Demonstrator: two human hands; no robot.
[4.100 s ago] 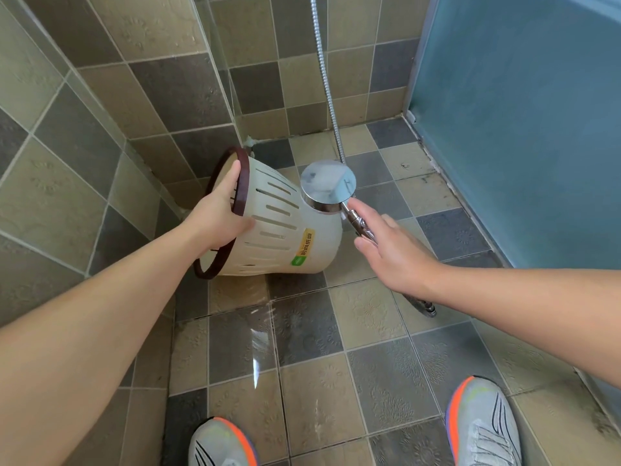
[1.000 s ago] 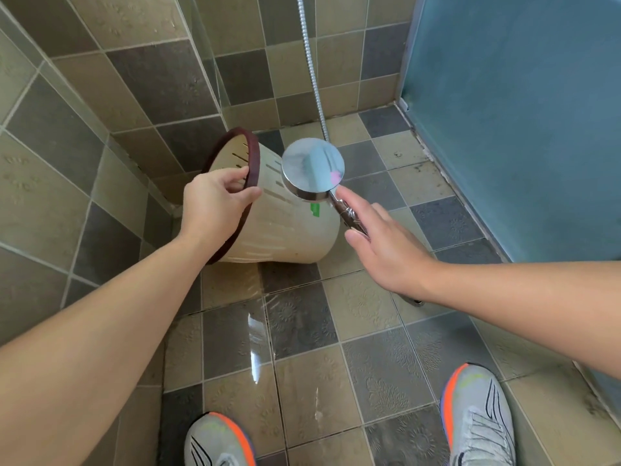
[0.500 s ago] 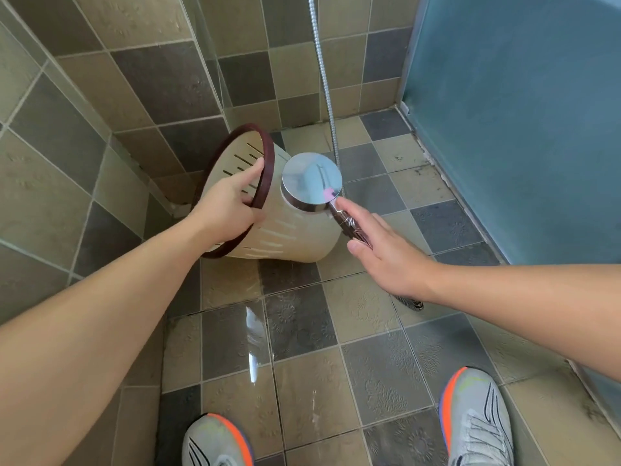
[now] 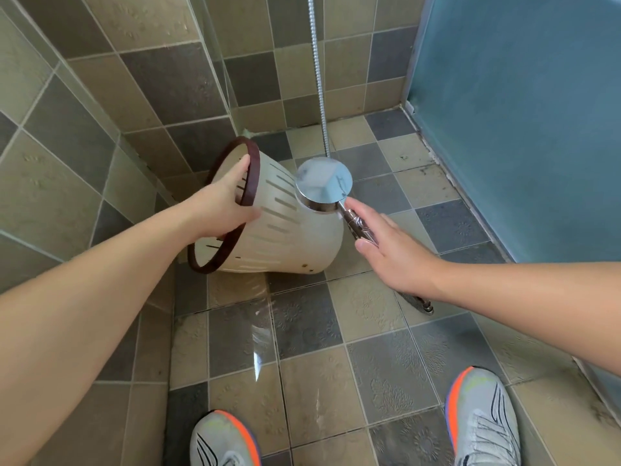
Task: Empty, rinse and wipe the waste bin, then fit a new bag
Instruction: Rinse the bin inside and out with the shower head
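A cream slotted waste bin [image 4: 289,237] with a dark brown rim lies tipped on its side on the shower floor, its mouth facing left toward me. My left hand [image 4: 223,205] grips the rim, fingers inside the mouth and thumb outside. My right hand [image 4: 391,250] holds the handle of a chrome shower head [image 4: 324,183], whose round face points down at the bin's side near its base. The bin's inside is mostly hidden by my hand, and I cannot make out any water spray.
The floor tiles [image 4: 302,331] are wet and shiny. Tiled walls and a glass panel [image 4: 215,62] close in the left and back. A frosted blue door [image 4: 521,112] stands on the right. The metal hose [image 4: 317,68] hangs from above. My two shoes [image 4: 480,418] are at the bottom edge.
The bin has turned in my left hand: the green and yellow label seen earlier is out of sight. The shower head stays over the bin's side.
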